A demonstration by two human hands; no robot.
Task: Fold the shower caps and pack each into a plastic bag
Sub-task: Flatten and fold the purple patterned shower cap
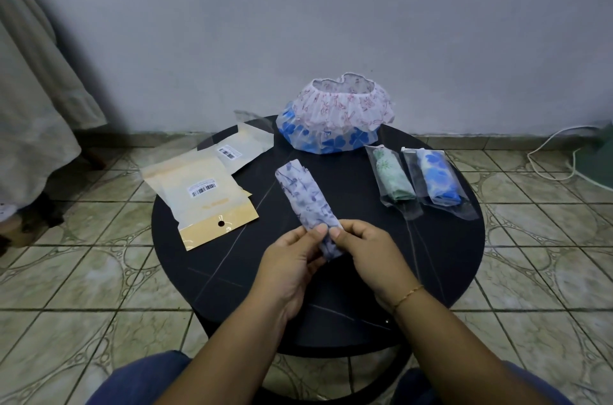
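Now both hands pinch the near end of a folded purple cap (306, 202) above the round black bench (431, 272): left hand (292, 258) and right hand (368, 252), thumbs on top, fingers curled round it. Two bagged caps (421, 179) lie right, flat bags (205, 192) left, and loose caps (335, 116) are stacked at the far edge.
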